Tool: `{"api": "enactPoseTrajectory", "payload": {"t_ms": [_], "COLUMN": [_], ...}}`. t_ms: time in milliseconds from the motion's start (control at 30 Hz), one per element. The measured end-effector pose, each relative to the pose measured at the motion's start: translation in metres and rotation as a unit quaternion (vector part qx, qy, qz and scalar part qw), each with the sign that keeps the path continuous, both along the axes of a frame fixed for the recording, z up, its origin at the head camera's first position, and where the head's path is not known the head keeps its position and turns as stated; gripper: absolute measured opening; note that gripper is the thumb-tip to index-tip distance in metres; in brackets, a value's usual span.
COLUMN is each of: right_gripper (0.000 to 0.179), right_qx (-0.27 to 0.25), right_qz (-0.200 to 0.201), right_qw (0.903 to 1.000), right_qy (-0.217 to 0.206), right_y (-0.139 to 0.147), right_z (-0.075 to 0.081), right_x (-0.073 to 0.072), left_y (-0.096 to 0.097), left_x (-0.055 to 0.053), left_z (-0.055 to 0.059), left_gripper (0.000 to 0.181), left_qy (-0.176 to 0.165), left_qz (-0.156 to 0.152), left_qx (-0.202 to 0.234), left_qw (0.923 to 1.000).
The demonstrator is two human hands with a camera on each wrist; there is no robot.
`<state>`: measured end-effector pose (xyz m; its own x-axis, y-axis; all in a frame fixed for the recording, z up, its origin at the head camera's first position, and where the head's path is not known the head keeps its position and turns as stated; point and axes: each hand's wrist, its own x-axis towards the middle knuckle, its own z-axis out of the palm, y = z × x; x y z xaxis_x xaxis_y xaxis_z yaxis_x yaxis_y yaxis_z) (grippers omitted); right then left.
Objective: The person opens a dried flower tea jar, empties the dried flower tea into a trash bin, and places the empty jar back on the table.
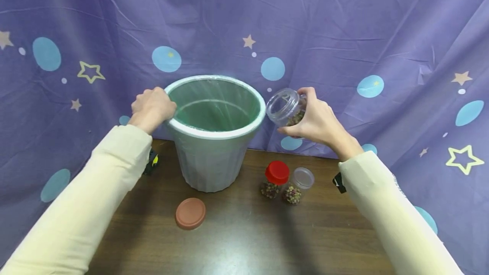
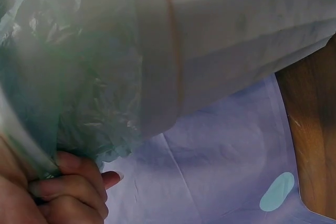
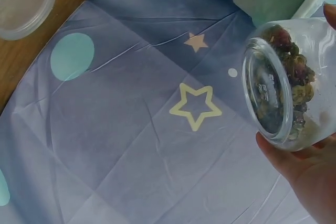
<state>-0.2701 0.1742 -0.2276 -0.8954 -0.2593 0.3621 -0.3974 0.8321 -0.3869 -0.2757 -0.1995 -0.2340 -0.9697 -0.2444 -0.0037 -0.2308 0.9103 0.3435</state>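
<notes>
A pale grey-green ribbed trash bin [image 1: 210, 160] stands at the table's back, lined with a thin green plastic bag [image 2: 100, 51] folded over its rim. At the rim's left side, my left hand [image 1: 153, 106] grips the bin's edge and the bag with curled fingers [image 2: 73, 187]. To the right of the rim, my right hand [image 1: 321, 122] holds a clear jar [image 1: 283, 107] in the air. The jar is lidless and tilted, its mouth toward the bin. Dried flower buds [image 3: 299, 85] lie inside, against its lower side and base.
A brownish-pink lid [image 1: 190, 213] lies in front of the bin. Right of the bin stand two small jars of dried buds, one with a red lid [image 1: 277, 172], the other with a clear lid [image 1: 303, 178]. A purple patterned cloth [image 1: 328, 20] hangs behind the table.
</notes>
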Motion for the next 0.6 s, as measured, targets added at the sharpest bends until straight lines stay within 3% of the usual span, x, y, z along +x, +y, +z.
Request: {"api": "enactPoseTrajectory", "payload": {"t_ms": [300, 600], "right_gripper": [0.098, 0.095], "right_qx": [0.070, 0.165], "right_qz": [0.019, 0.035], "right_qw": [0.9967, 0.9831], "right_qy": [0.037, 0.072], "right_y": [-0.015, -0.026], "right_z": [0.013, 0.026], "right_x": [-0.007, -0.009], "left_y": [-0.001, 0.001], "left_x": [0.001, 0.000], "left_z": [-0.002, -0.004], "left_gripper": [0.036, 0.038], "left_qy": [0.013, 0.028], "left_qz": [0.008, 0.012], "left_qx": [-0.004, -0.010], "left_qw": [0.9999, 0.9995]}}
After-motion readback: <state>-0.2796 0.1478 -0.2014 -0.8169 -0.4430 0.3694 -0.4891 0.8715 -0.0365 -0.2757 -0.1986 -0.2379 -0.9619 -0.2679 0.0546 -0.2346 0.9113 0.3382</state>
